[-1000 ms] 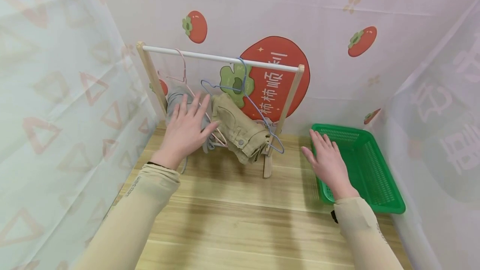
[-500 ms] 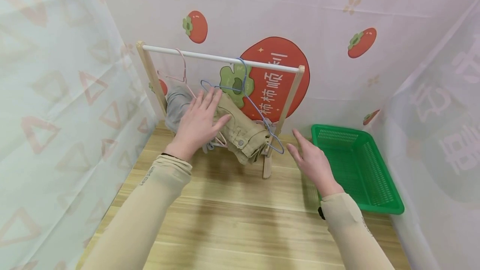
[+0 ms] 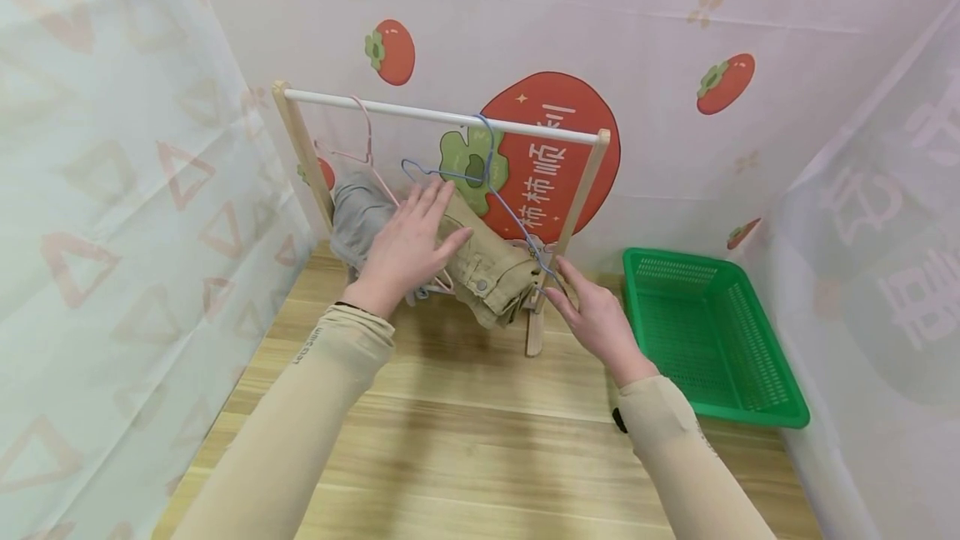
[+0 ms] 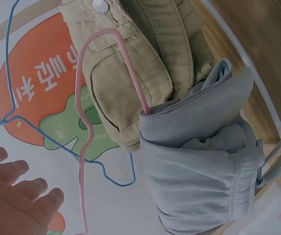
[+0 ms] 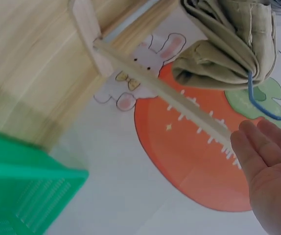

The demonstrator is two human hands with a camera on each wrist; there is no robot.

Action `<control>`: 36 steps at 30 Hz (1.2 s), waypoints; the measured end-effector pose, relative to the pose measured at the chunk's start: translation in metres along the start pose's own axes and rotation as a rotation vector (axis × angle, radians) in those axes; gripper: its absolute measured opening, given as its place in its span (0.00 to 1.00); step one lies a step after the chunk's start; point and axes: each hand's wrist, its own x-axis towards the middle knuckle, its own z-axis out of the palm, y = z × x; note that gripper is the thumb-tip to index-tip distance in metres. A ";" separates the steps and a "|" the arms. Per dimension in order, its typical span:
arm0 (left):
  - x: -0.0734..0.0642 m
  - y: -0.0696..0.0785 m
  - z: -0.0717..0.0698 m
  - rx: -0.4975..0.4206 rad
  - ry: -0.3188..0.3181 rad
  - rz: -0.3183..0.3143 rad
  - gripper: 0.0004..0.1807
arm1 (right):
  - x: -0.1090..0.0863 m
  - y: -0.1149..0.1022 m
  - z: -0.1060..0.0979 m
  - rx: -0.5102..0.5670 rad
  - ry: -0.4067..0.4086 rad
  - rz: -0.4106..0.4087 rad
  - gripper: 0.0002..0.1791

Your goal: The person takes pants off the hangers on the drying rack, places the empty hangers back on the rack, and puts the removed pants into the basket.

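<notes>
Khaki pants point(image 3: 487, 265) hang folded over a blue hanger point(image 3: 513, 217) on the rack's white rod point(image 3: 420, 113). Left of them, a grey garment point(image 3: 360, 211) with a drawstring hangs on a pink hanger point(image 3: 368, 136). My left hand point(image 3: 405, 252), fingers extended, is in front of the two garments; the left wrist view shows its fingers point(image 4: 25, 183) apart from the cloth. My right hand point(image 3: 600, 323) is at the right end of the blue hanger, thumb and forefinger on either side of it. Whether they touch it is unclear; the fingers point(image 5: 263, 147) look straight.
A green perforated basket point(image 3: 720, 340) stands on the wooden table point(image 3: 450, 457) to the right. The rack's right wooden post point(image 3: 581, 198) rises beside my right hand. Printed cloth walls point(image 3: 660, 15) enclose the back and sides.
My right hand has moved left from beside the basket to the blue hanger's right end. My left hand has shifted right, from the grey garment toward the khaki pants.
</notes>
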 end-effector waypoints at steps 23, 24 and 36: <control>0.006 0.004 0.013 -0.072 -0.046 -0.016 0.43 | 0.021 -0.009 0.027 0.162 0.057 0.046 0.14; 0.006 0.004 0.013 -0.071 -0.049 -0.016 0.43 | 0.021 -0.009 0.028 0.174 0.059 0.050 0.14; 0.006 -0.002 0.011 -0.063 -0.049 -0.019 0.43 | 0.019 -0.008 0.030 0.346 0.214 0.042 0.10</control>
